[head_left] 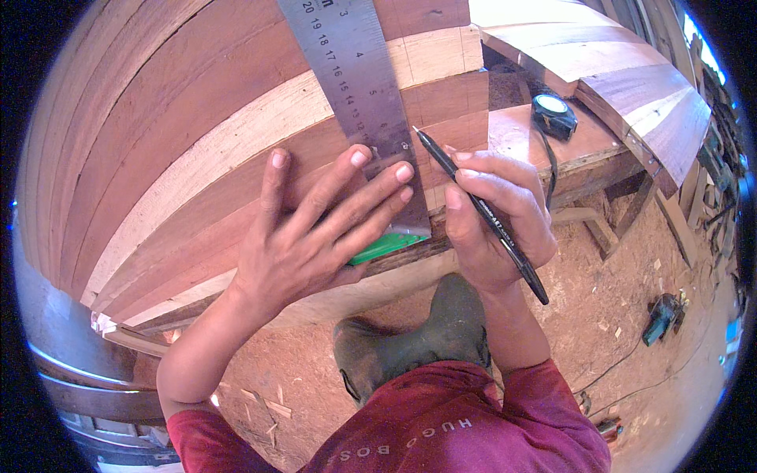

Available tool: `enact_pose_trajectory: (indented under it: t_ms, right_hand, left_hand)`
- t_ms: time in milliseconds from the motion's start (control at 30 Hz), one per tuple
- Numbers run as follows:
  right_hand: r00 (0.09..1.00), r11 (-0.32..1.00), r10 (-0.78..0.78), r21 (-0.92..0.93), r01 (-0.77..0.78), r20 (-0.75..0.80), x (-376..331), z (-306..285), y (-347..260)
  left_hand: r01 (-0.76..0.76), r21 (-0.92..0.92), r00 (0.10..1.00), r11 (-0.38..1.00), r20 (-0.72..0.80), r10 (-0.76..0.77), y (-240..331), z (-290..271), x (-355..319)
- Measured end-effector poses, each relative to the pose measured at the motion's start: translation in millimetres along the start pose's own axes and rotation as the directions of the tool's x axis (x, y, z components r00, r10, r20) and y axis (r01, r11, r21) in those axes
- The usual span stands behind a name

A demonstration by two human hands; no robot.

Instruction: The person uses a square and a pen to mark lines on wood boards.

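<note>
Several wooden boards [197, 126] of reddish and pale tones lie side by side in front of me. Across them rests a try square with a steel blade [343, 67] and a green stock [386, 246], the stock along the near board edge. My left hand [296, 229] lies over the blade and boards with fingers spread flat; its thumb is mostly hidden near the stock. My right hand [505, 201] grips a black pen [505, 236], its tip close to the blade's right edge. Thin dark lines cross the board ends to the right.
A black tape measure [554, 118] sits on the wooden bench [587, 150] at right, beside more joined boards [650, 106]. A corded power tool [662, 318] lies on the earthen floor [583, 315], among wood scraps. Stacked timber stands at far right.
</note>
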State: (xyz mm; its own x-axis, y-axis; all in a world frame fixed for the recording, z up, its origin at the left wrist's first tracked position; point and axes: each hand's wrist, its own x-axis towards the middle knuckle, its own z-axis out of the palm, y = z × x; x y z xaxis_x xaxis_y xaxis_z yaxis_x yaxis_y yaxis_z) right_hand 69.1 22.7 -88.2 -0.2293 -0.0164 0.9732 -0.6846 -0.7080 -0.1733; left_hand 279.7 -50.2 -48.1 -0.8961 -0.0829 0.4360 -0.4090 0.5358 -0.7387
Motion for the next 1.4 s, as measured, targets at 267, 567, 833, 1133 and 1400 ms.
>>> enact_pose_trajectory:
  t_ms: [267,567,833,1133,1400]
  right_hand:
    - [1.0,1.0,0.001,-0.012,-0.001,0.004,2.4,2.4,0.2]
    - [1.0,0.999,0.012,-0.034,-0.011,0.027,-10.4,-1.6,-0.4]
    - [0.979,0.99,0.139,-0.053,-0.133,0.148,-77.1,-26.2,-5.5]
    - [0.961,0.983,0.184,-0.068,-0.173,0.207,-64.0,-32.3,-9.1]
    - [0.947,0.989,0.142,-0.085,-0.122,0.289,-12.6,-18.8,-8.0]
  left_hand:
    - [-0.004,0.007,1.0,1.0,-0.017,0.004,-0.7,1.6,-1.1]
    - [-0.004,0.013,1.0,1.0,-0.005,0.004,0.2,1.7,-1.9]
    - [-0.025,-0.025,0.999,0.999,-0.029,0.024,-0.2,2.5,0.1]
    - [-0.005,-0.049,1.0,0.999,-0.031,0.003,0.7,1.7,0.3]
    - [-0.014,-0.054,0.999,0.998,0.035,0.015,-2.5,-4.8,-1.0]
